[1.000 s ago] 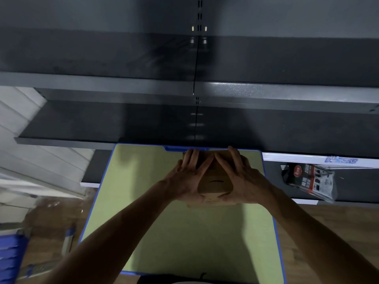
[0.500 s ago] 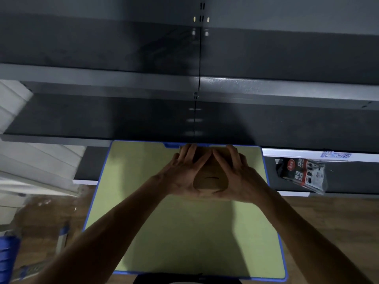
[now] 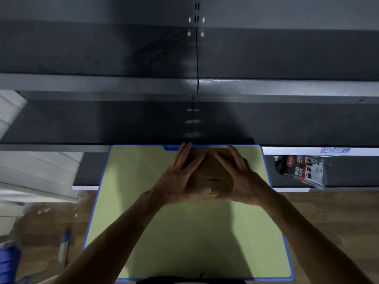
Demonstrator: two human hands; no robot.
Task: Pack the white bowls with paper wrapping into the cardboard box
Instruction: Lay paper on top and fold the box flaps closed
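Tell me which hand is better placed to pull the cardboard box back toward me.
Left, narrowly. The left hand and right hand lie flat, mirrored, on the cardboard box at the far edge of the green table, but the left one's thumb reaches further along the box's near edge. Using both looks steadier.

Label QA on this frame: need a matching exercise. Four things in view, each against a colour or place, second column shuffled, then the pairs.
1. cardboard box
2. table
3. packet
4. floor

A. green top, blue rim
B. wood planks
C. under the flat left hand and right hand
D. black, right of the table

Pairs: 1-C, 2-A, 3-D, 4-B
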